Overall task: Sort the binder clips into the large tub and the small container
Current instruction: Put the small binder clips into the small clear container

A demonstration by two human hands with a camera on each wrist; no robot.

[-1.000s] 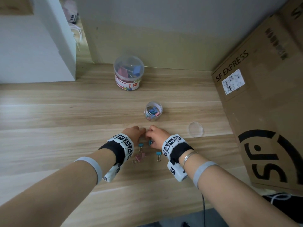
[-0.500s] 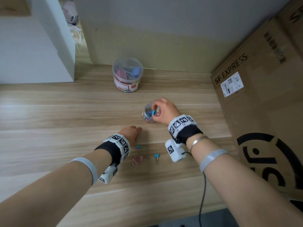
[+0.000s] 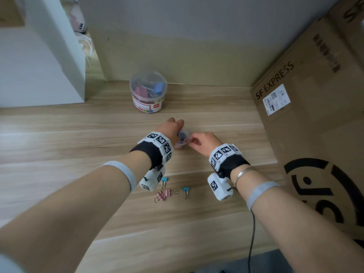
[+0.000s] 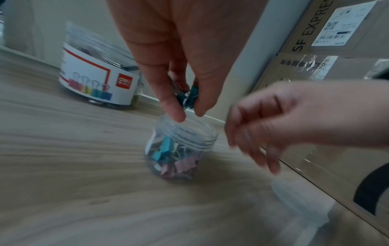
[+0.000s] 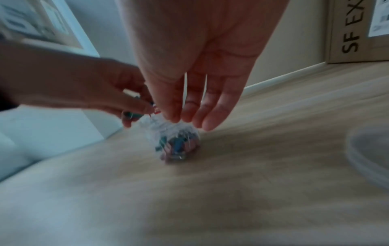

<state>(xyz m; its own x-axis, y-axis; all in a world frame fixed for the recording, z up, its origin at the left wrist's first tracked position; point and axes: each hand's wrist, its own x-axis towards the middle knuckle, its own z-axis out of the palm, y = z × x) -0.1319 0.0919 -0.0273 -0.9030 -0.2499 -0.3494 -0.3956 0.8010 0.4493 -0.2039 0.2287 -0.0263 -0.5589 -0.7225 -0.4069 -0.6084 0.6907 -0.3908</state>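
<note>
A small clear container [image 4: 181, 149] with blue and pink binder clips stands open mid-table, also visible as the small container [image 3: 184, 137]. Just above its mouth, my left hand [image 4: 187, 113] pinches a teal binder clip [image 4: 186, 98] between thumb and finger. My right hand [image 5: 189, 119] hovers beside the rim with relaxed fingers and holds nothing. The large tub [image 3: 147, 91] with bigger clips stands at the back. Loose on the table near me lie two blue clips [image 3: 164, 181] and two pink clips [image 3: 166, 194].
The container's clear lid [image 4: 299, 204] lies on the table right of it. A big cardboard box [image 3: 315, 115] walls off the right side. A white cabinet [image 3: 39, 66] stands at the back left. A cable [image 3: 252, 233] hangs from my right wrist.
My left hand rose from the table to the small container with a teal clip. My right hand let its clip go at the container and drew back slightly, empty.
</note>
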